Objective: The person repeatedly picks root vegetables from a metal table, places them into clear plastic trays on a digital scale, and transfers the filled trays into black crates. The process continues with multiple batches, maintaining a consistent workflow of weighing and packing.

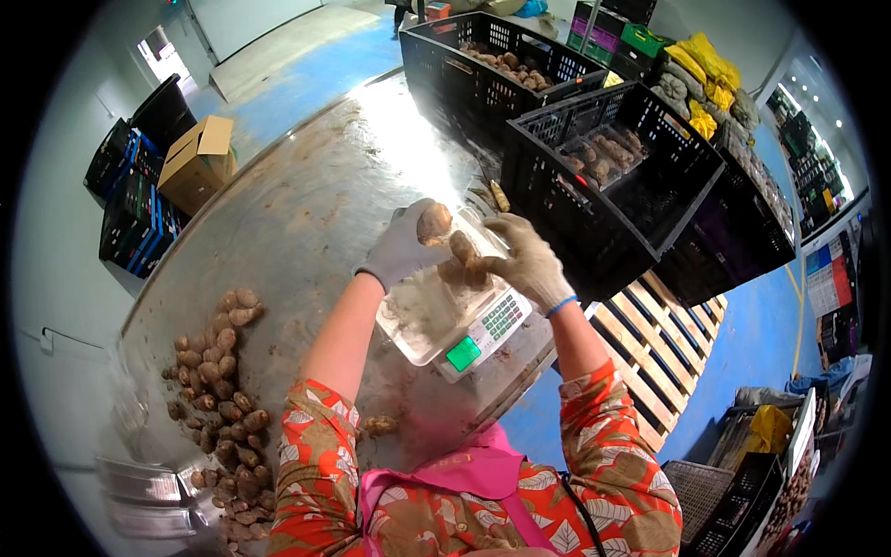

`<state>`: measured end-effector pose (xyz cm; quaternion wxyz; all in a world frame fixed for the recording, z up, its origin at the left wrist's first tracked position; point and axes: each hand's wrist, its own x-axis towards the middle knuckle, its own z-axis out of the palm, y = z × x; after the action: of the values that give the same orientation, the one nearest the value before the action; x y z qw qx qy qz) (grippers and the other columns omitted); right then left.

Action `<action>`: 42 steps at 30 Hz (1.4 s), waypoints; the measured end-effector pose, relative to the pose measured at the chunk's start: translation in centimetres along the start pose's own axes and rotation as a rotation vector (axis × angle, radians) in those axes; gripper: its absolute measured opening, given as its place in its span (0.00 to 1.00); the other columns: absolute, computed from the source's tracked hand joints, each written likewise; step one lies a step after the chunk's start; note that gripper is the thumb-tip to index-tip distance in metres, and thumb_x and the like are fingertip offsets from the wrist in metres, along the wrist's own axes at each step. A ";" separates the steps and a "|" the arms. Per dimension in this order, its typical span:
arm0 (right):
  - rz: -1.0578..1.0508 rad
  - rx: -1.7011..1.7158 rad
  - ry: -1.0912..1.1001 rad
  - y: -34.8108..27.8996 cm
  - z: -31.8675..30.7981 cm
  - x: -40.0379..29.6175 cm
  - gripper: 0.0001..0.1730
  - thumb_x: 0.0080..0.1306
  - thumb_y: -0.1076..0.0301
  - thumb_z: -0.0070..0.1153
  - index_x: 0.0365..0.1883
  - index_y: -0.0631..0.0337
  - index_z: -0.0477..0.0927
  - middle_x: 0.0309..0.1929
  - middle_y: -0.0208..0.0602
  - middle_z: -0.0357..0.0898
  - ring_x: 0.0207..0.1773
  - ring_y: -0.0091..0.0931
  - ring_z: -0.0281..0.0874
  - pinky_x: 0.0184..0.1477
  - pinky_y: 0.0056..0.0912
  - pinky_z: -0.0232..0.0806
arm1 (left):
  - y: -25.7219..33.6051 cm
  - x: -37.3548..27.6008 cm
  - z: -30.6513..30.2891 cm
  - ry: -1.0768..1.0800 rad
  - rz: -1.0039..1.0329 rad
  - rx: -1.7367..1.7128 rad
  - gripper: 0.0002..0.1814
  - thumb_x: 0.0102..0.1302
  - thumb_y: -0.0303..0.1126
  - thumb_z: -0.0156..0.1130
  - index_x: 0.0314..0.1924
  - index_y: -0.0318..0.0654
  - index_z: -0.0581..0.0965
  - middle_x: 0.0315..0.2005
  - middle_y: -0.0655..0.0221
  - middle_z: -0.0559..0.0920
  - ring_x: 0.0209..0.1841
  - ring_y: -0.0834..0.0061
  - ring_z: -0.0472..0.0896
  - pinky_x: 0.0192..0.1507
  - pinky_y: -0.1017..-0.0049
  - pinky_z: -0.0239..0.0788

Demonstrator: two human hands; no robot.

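In a grey glove, my left hand (398,249) grips a round brown taro-like tuber (436,220) above the weighing pan of a digital scale (415,346). My right hand (527,259), in a pale knit glove with a blue cuff edge, has its fingers and thumb on a longer tuber (462,246) over the same pan. Below the hands, what looks like a clear plastic tray (449,289) rests on the pan, partly hidden by them. The scale's green display (463,354) is lit beside its keypad (502,315).
Loose tubers (223,390) are heaped on the metal table (299,230) at left, by stacked clear trays (143,498). A black crate (578,209) holding a packed tray (605,159) stands right of the scale. Another crate (480,90) holds loose tubers. A wooden pallet (654,355) lies at right.
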<state>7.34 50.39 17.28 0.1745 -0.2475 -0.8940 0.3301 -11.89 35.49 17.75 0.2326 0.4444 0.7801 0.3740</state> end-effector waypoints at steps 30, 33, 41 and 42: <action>0.303 0.344 0.268 6.4 -3.5 -8.4 0.25 0.65 0.69 0.66 0.60 0.64 0.77 0.57 0.44 0.81 0.59 0.30 0.79 0.61 0.31 0.71 | -11.9 -25.9 -5.2 0.555 -0.471 -0.079 0.21 0.71 0.30 0.60 0.63 0.37 0.76 0.55 0.69 0.81 0.55 0.76 0.77 0.58 0.73 0.68; 0.296 0.410 0.291 5.8 -3.4 -8.6 0.24 0.66 0.70 0.65 0.59 0.65 0.77 0.57 0.44 0.81 0.58 0.29 0.80 0.60 0.30 0.71 | -14.2 -31.2 -5.6 0.630 -0.457 -0.088 0.20 0.71 0.30 0.60 0.62 0.36 0.76 0.53 0.68 0.82 0.53 0.76 0.78 0.56 0.73 0.69; 0.079 0.705 0.342 5.0 -0.7 -7.9 0.25 0.67 0.80 0.59 0.64 0.66 0.73 0.55 0.40 0.80 0.56 0.26 0.78 0.61 0.28 0.71 | -14.4 -39.4 -3.6 0.679 -0.580 0.054 0.17 0.70 0.29 0.59 0.56 0.29 0.77 0.45 0.61 0.84 0.48 0.71 0.81 0.52 0.71 0.72; 0.092 0.685 0.343 4.2 -0.4 -8.2 0.26 0.67 0.80 0.59 0.64 0.66 0.73 0.54 0.39 0.80 0.55 0.25 0.78 0.61 0.27 0.71 | -15.2 -40.2 -2.9 0.692 -0.543 0.052 0.17 0.70 0.29 0.59 0.56 0.30 0.77 0.44 0.60 0.85 0.47 0.70 0.82 0.52 0.71 0.72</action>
<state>15.56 48.76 13.50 0.3792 -0.2661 -0.6777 0.5711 -1.84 -5.37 8.77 0.0363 0.0778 0.9097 0.4064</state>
